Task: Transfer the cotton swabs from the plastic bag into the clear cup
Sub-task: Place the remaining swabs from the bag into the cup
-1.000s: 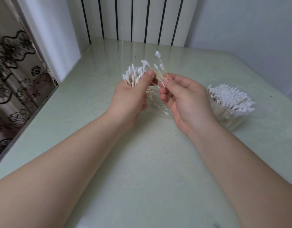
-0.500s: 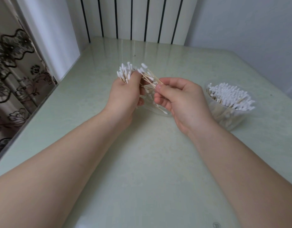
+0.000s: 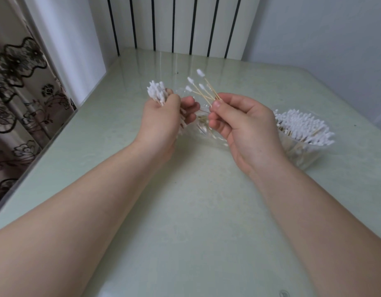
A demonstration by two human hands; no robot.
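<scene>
cup: clear cup (image 3: 303, 151), already bristling with swabs, sits just right of my right hand (image 3: 243, 127), the nearer one | right: thumb and fingers pinched on a few cotton swabs (image 3: 203, 88), sticks slanting up-left | left: left hand (image 3: 164, 118) closed round a swab bundle (image 3: 156, 93) and the plastic bag (image 3: 201, 123), further from the cup

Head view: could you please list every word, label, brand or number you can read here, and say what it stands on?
None can be read.
plastic bag: no print visible.
clear cup: no label visible.
table: a small round mark by the near edge, too blurred to read.
</scene>
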